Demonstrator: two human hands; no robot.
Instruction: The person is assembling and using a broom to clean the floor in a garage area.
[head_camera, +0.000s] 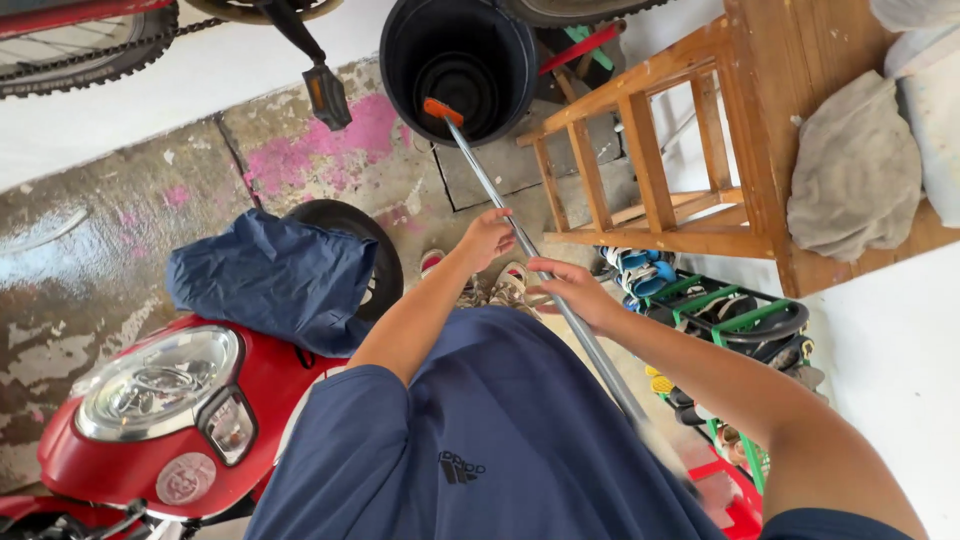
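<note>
1. Long grey metal mop handle (540, 275) with an orange fitting at its far end runs from the person's lap up into the round black plastic bucket (458, 60), which stands on the wet concrete floor (90, 260) beside a wooden stool frame (690, 150).

2. Head view, the hands: the left hand (487, 238) is curled around the handle higher up, fingers closed on it; the right hand (572, 292) grips lower down, fingers wrapped over the pole. Both are clamped on the same handle, a short way apart.

3. Head view, doing it well: as I judge it, keeping the two grips spread along the pole gives steadier control of the far end, and pressing straight down the shaft should keep the bucket from tipping.

4. Head view, surroundings: a red scooter (160, 420) with a dark blue cloth (275, 280) draped over it stands on the left, a green shoe rack (740, 320) on the right, and a grey rag (855, 170) lies on the wooden seat.
</note>
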